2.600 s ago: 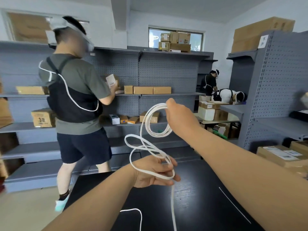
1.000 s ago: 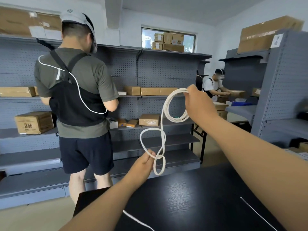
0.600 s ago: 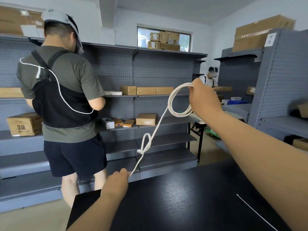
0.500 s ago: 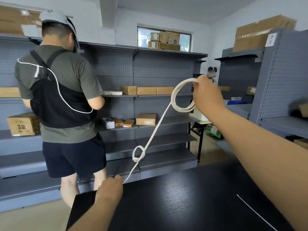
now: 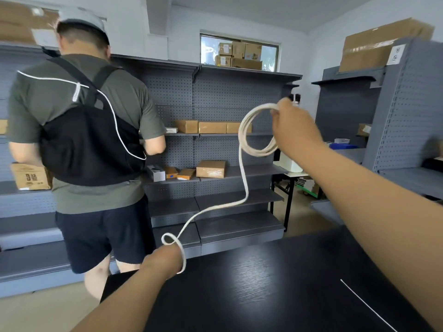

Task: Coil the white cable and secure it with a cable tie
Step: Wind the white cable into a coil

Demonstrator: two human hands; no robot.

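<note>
The right hand (image 5: 293,127), raised beyond the table's (image 5: 263,283) far edge, grips several coiled turns of the white cable (image 5: 241,137). Its slack sags to the left hand (image 5: 164,258), closed round it at the far-left corner. A thin cable tie (image 5: 366,304) lies near the right edge.

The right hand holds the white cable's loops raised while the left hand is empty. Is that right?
No. The head view shows the left hand gripping the loose strand of the white cable, low by the black table. The right hand does hold the loops raised.
</note>
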